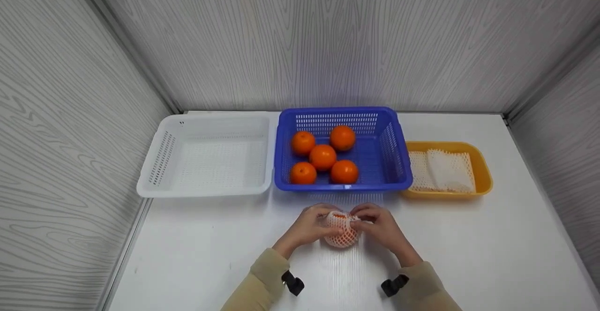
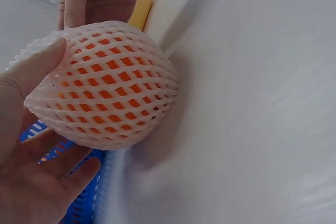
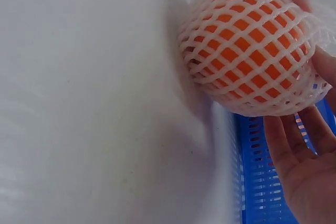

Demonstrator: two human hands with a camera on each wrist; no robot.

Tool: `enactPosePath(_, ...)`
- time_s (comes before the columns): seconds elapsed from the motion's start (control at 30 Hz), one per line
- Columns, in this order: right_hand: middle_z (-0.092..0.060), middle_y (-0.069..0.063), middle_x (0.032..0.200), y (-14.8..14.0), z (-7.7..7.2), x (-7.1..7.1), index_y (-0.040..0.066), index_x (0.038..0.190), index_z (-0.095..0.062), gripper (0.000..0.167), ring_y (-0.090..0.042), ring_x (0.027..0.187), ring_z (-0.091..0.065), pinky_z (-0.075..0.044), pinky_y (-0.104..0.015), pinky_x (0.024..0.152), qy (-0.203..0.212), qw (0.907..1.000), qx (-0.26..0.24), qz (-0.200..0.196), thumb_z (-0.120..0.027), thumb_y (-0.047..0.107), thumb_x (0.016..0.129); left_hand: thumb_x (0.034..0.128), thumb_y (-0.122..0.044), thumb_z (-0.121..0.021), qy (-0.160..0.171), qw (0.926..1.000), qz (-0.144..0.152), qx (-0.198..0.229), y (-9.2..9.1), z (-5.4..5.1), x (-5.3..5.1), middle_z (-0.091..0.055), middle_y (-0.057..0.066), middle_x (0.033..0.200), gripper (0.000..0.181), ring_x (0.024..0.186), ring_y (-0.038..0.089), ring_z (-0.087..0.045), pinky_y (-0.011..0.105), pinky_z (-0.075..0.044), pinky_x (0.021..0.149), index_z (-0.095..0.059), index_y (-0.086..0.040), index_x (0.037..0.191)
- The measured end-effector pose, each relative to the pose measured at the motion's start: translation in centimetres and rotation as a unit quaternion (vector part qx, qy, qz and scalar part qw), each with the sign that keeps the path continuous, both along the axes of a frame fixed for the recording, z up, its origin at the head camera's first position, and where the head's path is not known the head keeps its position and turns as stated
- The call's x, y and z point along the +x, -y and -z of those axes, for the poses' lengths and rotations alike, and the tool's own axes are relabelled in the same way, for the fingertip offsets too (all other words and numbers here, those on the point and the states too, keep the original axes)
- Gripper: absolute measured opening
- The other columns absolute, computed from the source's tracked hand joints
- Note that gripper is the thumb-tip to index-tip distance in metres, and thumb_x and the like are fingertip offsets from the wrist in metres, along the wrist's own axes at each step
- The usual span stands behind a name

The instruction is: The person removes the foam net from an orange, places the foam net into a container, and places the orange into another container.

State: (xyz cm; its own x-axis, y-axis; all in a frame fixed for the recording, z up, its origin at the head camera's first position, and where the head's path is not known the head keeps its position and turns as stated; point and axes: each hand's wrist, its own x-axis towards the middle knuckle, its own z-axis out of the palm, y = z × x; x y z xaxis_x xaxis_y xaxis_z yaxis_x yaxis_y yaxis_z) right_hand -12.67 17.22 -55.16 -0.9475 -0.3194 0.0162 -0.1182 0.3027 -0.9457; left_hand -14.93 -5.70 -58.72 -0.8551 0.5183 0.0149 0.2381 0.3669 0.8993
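An orange in a white foam net (image 1: 342, 237) stands on the table in front of the blue basket. The net wraps its sides, and some bare orange peel shows at the top in the head view. My left hand (image 1: 307, 226) holds it from the left, thumb on the near side and fingers behind. From the right, my right hand (image 1: 382, 226) pinches the upper edge of the net between thumb and fingers. Both wrist views show the netted orange (image 2: 110, 87) close up, its mesh stretched into diamonds.
Several bare oranges (image 1: 323, 157) lie in the blue basket (image 1: 344, 187) behind my hands. To its left is a white basket (image 1: 204, 192). A yellow tray (image 1: 485, 175) on the right holds flat foam nets (image 1: 450, 170). Wood-patterned panels (image 1: 290, 44) enclose the table.
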Motion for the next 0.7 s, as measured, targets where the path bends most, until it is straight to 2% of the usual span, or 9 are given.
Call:
enactPosePath(0.1,-0.065,-0.018,0.105,-0.3,1.3,-0.3,-0.002,0.09,-0.074,0.009,-0.03,0.102,-0.059,-0.051,-0.034,0.091,-0.008,0.9997,-0.013,0.021,-0.077,0.002,0.082,0.0811,-0.034,-0.081,0.001,0.9998,-0.018,0.009,0.1,-0.1,-0.1,-0.067,-0.003,0.117,0.035,0.113,0.016,-0.058,0.039,-0.042,0.102,-0.078,-0.008,0.104)
enactPosePath(0.2,-0.065,-0.016,0.107,-0.7,2.7,-0.6,-0.001,0.094,-0.074,0.013,-0.029,0.104,-0.059,-0.051,-0.04,0.092,-0.015,0.9993,-0.022,0.026,-0.078,0.002,0.082,0.0812,-0.031,-0.081,0.008,0.9991,-0.038,0.016,0.2,-0.2,0.0,-0.068,-0.002,0.112,0.028,0.109,0.019,-0.06,0.04,-0.043,0.1,-0.08,-0.006,0.093)
enactPosePath(0.3,-0.064,-0.011,0.115,-0.9,3.3,-0.7,0.001,0.108,-0.072,0.029,-0.028,0.11,-0.056,-0.049,-0.047,0.093,-0.012,0.9998,-0.018,-0.003,-0.079,0.009,0.082,0.0799,-0.027,-0.083,0.008,0.9985,-0.049,0.024,0.2,-0.2,0.0,-0.069,-0.002,0.107,0.024,0.105,0.019,-0.061,0.039,-0.044,0.098,-0.08,-0.005,0.088)
enactPosePath(0.43,-0.06,-0.006,0.125,-0.7,3.6,-0.6,0.007,0.124,-0.068,0.048,-0.029,0.117,-0.052,-0.046,-0.05,0.093,-0.014,0.9984,0.015,-0.053,-0.082,0.022,0.081,0.0791,-0.023,-0.084,-0.006,0.9983,-0.044,0.037,0.0,-0.1,0.2,-0.068,-0.003,0.104,0.021,0.101,0.018,-0.061,0.037,-0.046,0.095,-0.08,-0.006,0.091)
enactPosePath(0.53,-0.062,-0.006,0.123,-0.2,3.6,-0.5,0.01,0.116,-0.074,0.038,-0.03,0.116,-0.054,-0.046,-0.049,0.093,-0.025,0.998,0.027,-0.052,-0.081,0.024,0.082,0.0793,-0.019,-0.083,-0.01,0.9978,-0.038,0.053,0.0,-0.1,0.2,-0.068,-0.002,0.103,0.018,0.1,0.018,-0.061,0.036,-0.046,0.093,-0.08,-0.006,0.093)
enactPosePath(0.7,-0.067,-0.01,0.114,0.4,3.3,-0.5,0.007,0.093,-0.079,0.012,-0.031,0.108,-0.059,-0.047,-0.041,0.094,-0.04,0.9987,0.02,-0.023,-0.079,0.013,0.083,0.079,-0.018,-0.083,-0.012,0.9975,-0.032,0.062,0.2,-0.2,0.2,-0.067,0.0,0.103,0.019,0.1,0.02,-0.06,0.037,-0.046,0.094,-0.08,-0.006,0.094)
